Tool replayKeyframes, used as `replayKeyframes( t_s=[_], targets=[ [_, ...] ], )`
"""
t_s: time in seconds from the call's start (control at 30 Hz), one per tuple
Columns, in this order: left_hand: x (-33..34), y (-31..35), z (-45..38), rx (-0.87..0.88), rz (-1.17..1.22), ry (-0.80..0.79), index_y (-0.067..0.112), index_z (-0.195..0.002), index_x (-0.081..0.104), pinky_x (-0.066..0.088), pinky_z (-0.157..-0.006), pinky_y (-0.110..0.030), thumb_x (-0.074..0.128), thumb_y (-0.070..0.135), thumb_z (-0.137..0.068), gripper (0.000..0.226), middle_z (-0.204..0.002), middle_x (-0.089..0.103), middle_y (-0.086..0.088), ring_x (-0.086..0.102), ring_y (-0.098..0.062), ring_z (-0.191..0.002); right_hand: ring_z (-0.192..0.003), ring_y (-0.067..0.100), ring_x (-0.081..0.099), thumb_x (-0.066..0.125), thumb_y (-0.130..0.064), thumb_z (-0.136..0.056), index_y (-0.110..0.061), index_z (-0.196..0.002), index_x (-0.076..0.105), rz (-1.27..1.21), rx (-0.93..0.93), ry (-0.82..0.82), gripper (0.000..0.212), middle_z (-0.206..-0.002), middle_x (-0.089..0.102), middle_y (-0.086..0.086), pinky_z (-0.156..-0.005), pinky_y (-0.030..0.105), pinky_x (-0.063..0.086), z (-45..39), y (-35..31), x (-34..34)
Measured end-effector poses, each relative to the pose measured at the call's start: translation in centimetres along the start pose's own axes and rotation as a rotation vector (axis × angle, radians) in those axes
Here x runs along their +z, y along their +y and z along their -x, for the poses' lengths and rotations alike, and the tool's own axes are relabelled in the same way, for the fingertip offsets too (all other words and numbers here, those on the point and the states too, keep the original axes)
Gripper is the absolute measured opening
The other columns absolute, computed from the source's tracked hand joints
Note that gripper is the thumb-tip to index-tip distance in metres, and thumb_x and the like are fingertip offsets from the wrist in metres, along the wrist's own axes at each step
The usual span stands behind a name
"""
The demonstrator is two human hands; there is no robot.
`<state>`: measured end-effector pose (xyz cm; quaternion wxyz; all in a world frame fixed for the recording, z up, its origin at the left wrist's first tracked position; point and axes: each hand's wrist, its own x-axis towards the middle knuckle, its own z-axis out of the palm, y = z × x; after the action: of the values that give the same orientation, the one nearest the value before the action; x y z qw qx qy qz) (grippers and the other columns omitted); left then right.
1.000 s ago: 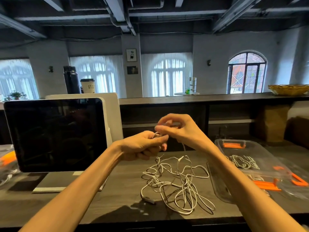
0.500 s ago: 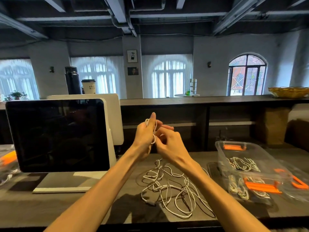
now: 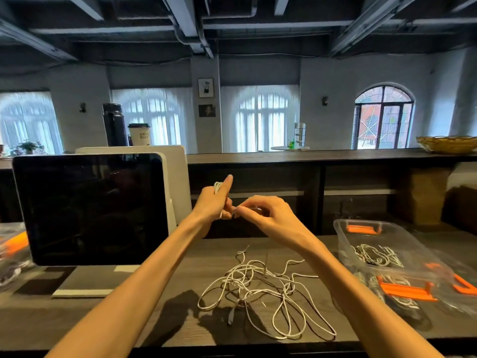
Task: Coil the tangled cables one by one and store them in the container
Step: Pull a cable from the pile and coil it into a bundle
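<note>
A tangle of white cables [image 3: 263, 288] lies on the dark wooden table [image 3: 144, 319] in front of me. My left hand [image 3: 214, 200] is raised above it, thumb up, with loops of one white cable wound around it. My right hand [image 3: 265, 213] is just to its right, fingertips pinching the same cable near its end. A clear plastic container [image 3: 366, 233] with orange latches stands at the right and holds several coiled white cables [image 3: 374, 255].
A large dark monitor [image 3: 90, 208] stands at the left on a white base. A clear lid with orange clips [image 3: 462, 285] lies right of the container. A raised shelf runs behind, with a black flask [image 3: 113, 125], a paper cup and a wicker basket [image 3: 446, 143].
My hands have moved slightly apart; the right hand has shifted right and down, drawing the cable end away from the left hand. The slack strand that hung to the table is gone.
</note>
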<state>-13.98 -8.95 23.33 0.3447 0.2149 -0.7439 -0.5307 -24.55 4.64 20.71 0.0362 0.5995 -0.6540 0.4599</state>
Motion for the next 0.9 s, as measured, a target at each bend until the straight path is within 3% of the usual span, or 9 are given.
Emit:
replayKeyframes(
  t_s=[0.07,0.13,0.23,0.3,0.43,0.57,0.67,0.77,0.9],
  targets=[
    [0.2,0.2,0.3,0.023,-0.058,-0.020,0.010,-0.070,0.057,0.059,-0.070,-0.029,0.042,0.051,-0.104,0.055,-0.066,0.066,-0.007,0.067,-0.013,-0.061,-0.088,0.007,0.065,0.061,-0.054,-0.097,-0.035,-0.099,0.079,0.097,-0.005,-0.059,0.026,-0.092,0.072,-0.017,-0.080,0.040,0.056,-0.4,-0.3,-0.7],
    [0.1,0.4,0.3,0.044,-0.061,-0.002,0.009,-0.076,0.062,0.054,-0.078,-0.031,0.040,0.053,-0.104,0.056,-0.069,0.072,-0.006,0.070,-0.015,-0.069,-0.088,0.007,0.064,0.061,-0.053,-0.097,-0.036,-0.097,0.079,0.151,0.002,-0.138,0.025,-0.094,0.072,-0.016,-0.081,0.038,0.056,-0.5,-0.6,-1.5],
    [-0.1,0.7,0.2,0.039,0.015,0.006,0.001,-0.093,0.064,0.048,-0.072,-0.024,0.040,0.052,-0.103,0.057,-0.070,0.075,-0.002,0.073,-0.010,-0.067,-0.086,0.006,0.064,0.061,-0.052,-0.097,-0.036,-0.092,0.079,0.218,-0.014,-0.208,0.025,-0.095,0.073,-0.014,-0.080,0.032,0.054,-0.5,-1.1,-1.7],
    [0.2,0.8,0.8,0.071,-0.035,-0.058,0.005,-0.082,0.059,0.051,-0.062,-0.023,0.042,0.051,-0.103,0.053,-0.063,0.071,-0.001,0.070,-0.012,-0.058,-0.083,0.004,0.064,0.061,-0.052,-0.097,-0.037,-0.091,0.078,0.226,-0.037,-0.208,0.024,-0.091,0.072,-0.015,-0.075,0.025,0.051,-0.5,-1.5,-1.7],
    [0.5,0.6,1.7,0.073,-0.050,-0.265,0.008,-0.077,0.059,0.035,-0.040,-0.019,0.044,0.059,-0.099,0.058,-0.054,0.057,-0.004,0.047,-0.014,-0.041,-0.082,0.002,0.067,0.069,-0.043,-0.095,-0.029,-0.102,0.079,0.107,-0.102,-0.066,0.018,-0.085,0.071,-0.017,-0.074,0.021,0.054,-0.9,-1.8,-2.1],
    [0.0,0.8,2.0,-0.085,0.216,-0.565,0.013,-0.069,0.047,0.015,-0.045,-0.023,0.026,0.086,-0.087,0.077,-0.060,0.038,-0.008,0.017,-0.015,-0.047,-0.083,0.006,0.069,0.080,-0.042,-0.085,-0.022,-0.100,0.070,0.020,-0.133,0.087,0.027,-0.088,0.070,-0.011,-0.073,0.023,0.060,-0.9,-2.1,-2.0],
    [-0.4,1.0,2.4,-0.149,0.183,-0.689,0.016,-0.074,0.050,0.010,-0.051,-0.026,0.022,0.091,-0.081,0.080,-0.062,0.030,-0.005,0.011,-0.017,-0.053,-0.082,0.007,0.071,0.083,-0.040,-0.083,-0.019,-0.101,0.070,-0.030,-0.139,0.105,0.031,-0.086,0.071,-0.008,-0.075,0.024,0.060,-0.6,-2.1,-2.3],
    [-1.0,0.9,2.9,-0.162,0.063,-0.752,0.012,-0.087,0.058,0.014,-0.048,-0.024,0.037,0.086,-0.072,0.078,-0.056,0.033,-0.001,0.017,-0.011,-0.046,-0.078,0.008,0.073,0.082,-0.035,-0.083,-0.020,-0.096,0.073,-0.060,-0.111,0.052,0.022,-0.079,0.072,-0.009,-0.071,0.022,0.060,-0.6,-1.9,-2.5],
    [-1.6,0.5,3.3,-0.125,0.201,-0.747,0.017,-0.080,0.050,0.017,-0.043,-0.022,0.061,0.060,-0.082,0.045,-0.053,0.038,0.001,0.027,-0.007,-0.040,-0.061,0.006,0.060,0.075,-0.037,-0.089,-0.017,-0.092,0.075,-0.306,0.045,0.054,0.020,-0.072,0.067,0.003,-0.054,0.015,0.043,-0.1,-1.7,-2.6]
  ],
)
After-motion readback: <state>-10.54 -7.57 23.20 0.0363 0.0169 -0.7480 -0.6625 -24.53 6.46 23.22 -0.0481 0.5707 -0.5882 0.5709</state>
